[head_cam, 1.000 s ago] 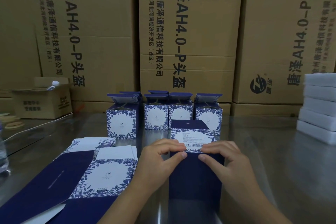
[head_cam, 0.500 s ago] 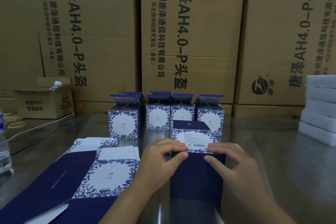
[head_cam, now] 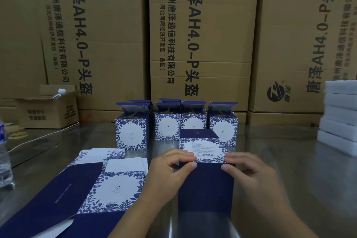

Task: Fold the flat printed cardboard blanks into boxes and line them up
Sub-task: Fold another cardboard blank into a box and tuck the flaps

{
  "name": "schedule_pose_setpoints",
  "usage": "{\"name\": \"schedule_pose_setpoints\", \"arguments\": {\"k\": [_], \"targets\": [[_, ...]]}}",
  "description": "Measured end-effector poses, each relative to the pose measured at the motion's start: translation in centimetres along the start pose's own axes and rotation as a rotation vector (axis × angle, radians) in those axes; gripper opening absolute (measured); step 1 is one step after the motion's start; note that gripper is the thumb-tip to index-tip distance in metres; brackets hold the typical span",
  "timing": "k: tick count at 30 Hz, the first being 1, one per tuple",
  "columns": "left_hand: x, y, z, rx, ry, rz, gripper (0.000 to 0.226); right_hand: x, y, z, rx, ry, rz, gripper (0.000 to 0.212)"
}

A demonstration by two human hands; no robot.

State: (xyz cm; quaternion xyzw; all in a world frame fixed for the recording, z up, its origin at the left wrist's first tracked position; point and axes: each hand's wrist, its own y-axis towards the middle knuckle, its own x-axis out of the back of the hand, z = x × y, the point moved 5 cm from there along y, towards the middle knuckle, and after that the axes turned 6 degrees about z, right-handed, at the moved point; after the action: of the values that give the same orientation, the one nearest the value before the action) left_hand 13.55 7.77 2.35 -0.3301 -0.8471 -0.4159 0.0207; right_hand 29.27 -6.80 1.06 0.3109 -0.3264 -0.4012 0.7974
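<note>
Lower centre: my left grip (head_cam: 170, 166) and my right grip (head_cam: 249, 168) both pinch the barcode flap (head_cam: 202, 149) atop the navy box (head_cam: 205, 187) standing on the bench (head_cam: 289, 160), finished boxes (head_cam: 131, 133) behind.

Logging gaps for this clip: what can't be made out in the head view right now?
Rear folded boxes: head view, hidden behind the front row; count unclear.
Label print on the box being folded: head view, too small.
Its flap edge: under left hand and right hand.
Flat blanks, water bottle: cut by frame edges.
</note>
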Motion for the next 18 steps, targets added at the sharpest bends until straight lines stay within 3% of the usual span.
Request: {"name": "schedule_pose_setpoints", "arguments": {"k": [9,18], "targets": [[0.1,-0.2,0.1,-0.023,0.042,-0.013,0.021,-0.1,0.0,0.1,-0.002,0.038,0.003,0.03],[0.3,-0.1,1.2,0.055,-0.147,-0.006,0.025,-0.1,-0.1,-1.0,-0.107,0.138,0.058,0.023]]}}
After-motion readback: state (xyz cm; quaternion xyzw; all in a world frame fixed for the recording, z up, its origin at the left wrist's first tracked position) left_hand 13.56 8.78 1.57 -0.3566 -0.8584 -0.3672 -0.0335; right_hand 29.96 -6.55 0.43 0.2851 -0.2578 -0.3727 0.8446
